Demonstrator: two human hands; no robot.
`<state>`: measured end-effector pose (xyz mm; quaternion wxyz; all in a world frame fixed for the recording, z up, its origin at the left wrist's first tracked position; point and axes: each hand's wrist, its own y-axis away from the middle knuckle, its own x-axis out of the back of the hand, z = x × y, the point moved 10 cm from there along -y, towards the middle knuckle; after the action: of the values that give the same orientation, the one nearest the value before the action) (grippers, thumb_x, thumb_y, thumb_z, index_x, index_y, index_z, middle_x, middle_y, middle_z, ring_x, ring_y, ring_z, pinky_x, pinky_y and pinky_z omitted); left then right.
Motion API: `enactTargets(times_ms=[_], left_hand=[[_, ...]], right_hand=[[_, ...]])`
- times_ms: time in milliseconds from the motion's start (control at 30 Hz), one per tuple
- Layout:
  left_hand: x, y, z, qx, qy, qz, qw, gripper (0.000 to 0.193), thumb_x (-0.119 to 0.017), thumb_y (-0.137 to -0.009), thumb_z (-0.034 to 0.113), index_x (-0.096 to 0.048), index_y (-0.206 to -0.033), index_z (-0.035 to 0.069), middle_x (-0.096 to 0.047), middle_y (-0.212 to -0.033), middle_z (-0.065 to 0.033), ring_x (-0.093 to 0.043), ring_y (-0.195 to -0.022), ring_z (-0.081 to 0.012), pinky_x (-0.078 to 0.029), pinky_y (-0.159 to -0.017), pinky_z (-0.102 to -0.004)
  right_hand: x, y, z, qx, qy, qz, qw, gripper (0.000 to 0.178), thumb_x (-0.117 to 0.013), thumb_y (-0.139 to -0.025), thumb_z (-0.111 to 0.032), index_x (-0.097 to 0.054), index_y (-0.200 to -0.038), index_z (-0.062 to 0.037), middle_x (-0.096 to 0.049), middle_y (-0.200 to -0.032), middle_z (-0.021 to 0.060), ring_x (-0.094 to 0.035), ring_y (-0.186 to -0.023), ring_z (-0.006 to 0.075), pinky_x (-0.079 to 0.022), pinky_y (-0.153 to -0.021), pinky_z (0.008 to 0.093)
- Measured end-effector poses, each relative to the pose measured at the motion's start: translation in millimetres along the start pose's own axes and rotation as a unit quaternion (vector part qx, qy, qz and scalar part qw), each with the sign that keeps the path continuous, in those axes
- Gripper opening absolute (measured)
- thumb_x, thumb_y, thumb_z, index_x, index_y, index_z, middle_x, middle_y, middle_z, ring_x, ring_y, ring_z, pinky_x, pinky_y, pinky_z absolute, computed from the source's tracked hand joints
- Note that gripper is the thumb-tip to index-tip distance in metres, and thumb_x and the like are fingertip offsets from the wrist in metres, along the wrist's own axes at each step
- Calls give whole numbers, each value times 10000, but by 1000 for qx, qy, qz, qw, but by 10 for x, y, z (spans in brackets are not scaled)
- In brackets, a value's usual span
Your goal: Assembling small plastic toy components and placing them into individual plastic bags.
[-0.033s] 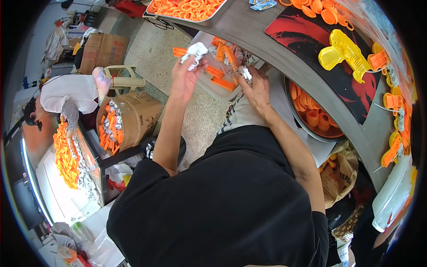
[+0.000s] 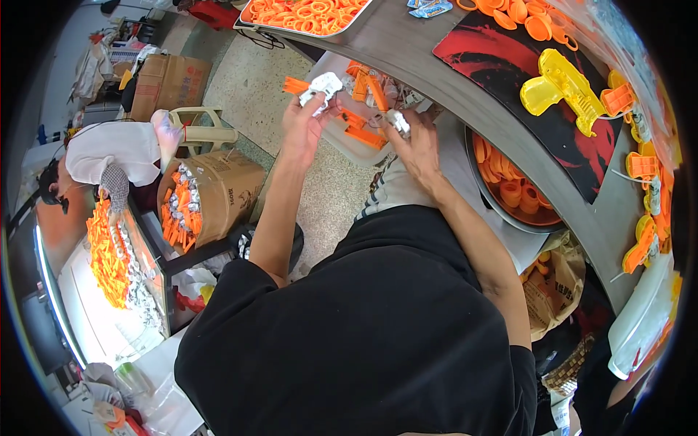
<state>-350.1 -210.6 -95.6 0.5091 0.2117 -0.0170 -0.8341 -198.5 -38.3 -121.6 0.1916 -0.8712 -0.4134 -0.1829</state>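
Observation:
My left hand [image 2: 304, 131] is closed on a small white-and-orange plastic part [image 2: 321, 90], pinched between thumb and fingers; an orange piece sticks out to its left. To the right, my right hand [image 2: 417, 145] grips a second white-and-orange part [image 2: 397, 122], whose orange end seems to point away from me. The fingers partly cover both parts. Below and beyond the hands sits a white plastic tub [image 2: 347, 150] holding loose orange and whitish parts, partly under the bench edge.
The grey bench [image 2: 407, 69] carries a tray [image 2: 349, 33] of orange rings, a red-and-black mat [image 2: 483, 47] and a yellow toy-gun shell [image 2: 560, 87]. A metal bowl [image 2: 476, 171] of orange pieces stands below its edge. Leftward are a carton [image 2: 225, 192] and another person [image 2: 120, 152].
The white part in my left hand has turned slightly and shows more of its flat side. The part in my right hand has shifted a little, and that hand has barely moved.

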Motion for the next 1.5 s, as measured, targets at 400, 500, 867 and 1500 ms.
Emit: enactTargets(times_ms=[400,500,867,1500], left_hand=[[318,-545,-622,-66,-349,119,927,483,-698,-946,265,-558,-1306,-25,-660,-1083,-104,-643,-973,-190,-495,-907,-315],[-194,-291,-282,-66,-296,21,953,409,-656,-988,285,-633,-1288,8,-671,-1137,-83,-614,-998,-149,-477,-895,-300],[-943,203,371,-115,-398,-134,900,193,-723,-928,118,-735,-1080,1,-725,-951,-32,-633,-807,-93,-510,-700,-267],[-1110,401,521,25,-222,-258,940,238,-720,-920,58,-693,-1147,-5,-679,-934,-26,-621,-828,-89,-509,-807,-239]], right_hand=[[-60,101,-160,9,-216,-117,969,351,-739,-869,-159,-628,-1164,-4,-671,-1053,122,-638,-948,183,-498,-844,332],[1,85,-154,3,-194,-120,974,350,-738,-860,-155,-629,-1155,-2,-671,-1075,139,-651,-975,218,-503,-858,346],[287,131,-753,216,21,-22,976,479,-775,-732,-134,-620,-1175,-42,-616,-1145,116,-593,-1048,308,-497,-855,423],[631,261,-1137,269,155,107,944,641,-829,-625,-88,-633,-1236,-100,-596,-1098,43,-584,-1030,242,-415,-911,415]])
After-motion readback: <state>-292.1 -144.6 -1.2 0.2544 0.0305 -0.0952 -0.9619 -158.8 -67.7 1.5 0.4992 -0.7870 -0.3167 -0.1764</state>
